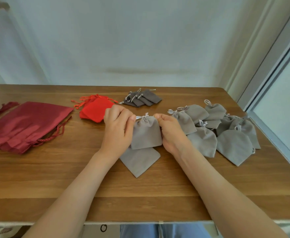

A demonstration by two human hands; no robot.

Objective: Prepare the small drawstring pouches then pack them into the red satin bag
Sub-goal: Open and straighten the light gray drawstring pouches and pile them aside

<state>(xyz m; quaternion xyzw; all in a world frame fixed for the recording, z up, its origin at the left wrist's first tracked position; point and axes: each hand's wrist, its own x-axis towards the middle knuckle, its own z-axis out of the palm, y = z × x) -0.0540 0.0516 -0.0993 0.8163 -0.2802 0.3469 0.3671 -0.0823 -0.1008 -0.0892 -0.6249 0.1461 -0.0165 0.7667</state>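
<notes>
A small grey drawstring pouch [146,133] hangs between my hands over the table's middle, its mouth gathered. My left hand [118,127] pinches the pale drawstring at the pouch's left top corner. My right hand [170,133] pinches the string at the right top corner. Another grey pouch [139,160] lies flat on the table under the held one. The dark red satin bags [25,124] lie stacked at the left, cords trailing.
A pile of several light grey pouches [226,133] fills the right side of the wooden table [72,177]. Bright red pouches [94,109] and dark grey pouches [143,98] lie at the back. A wall stands behind; a window frame runs along the right.
</notes>
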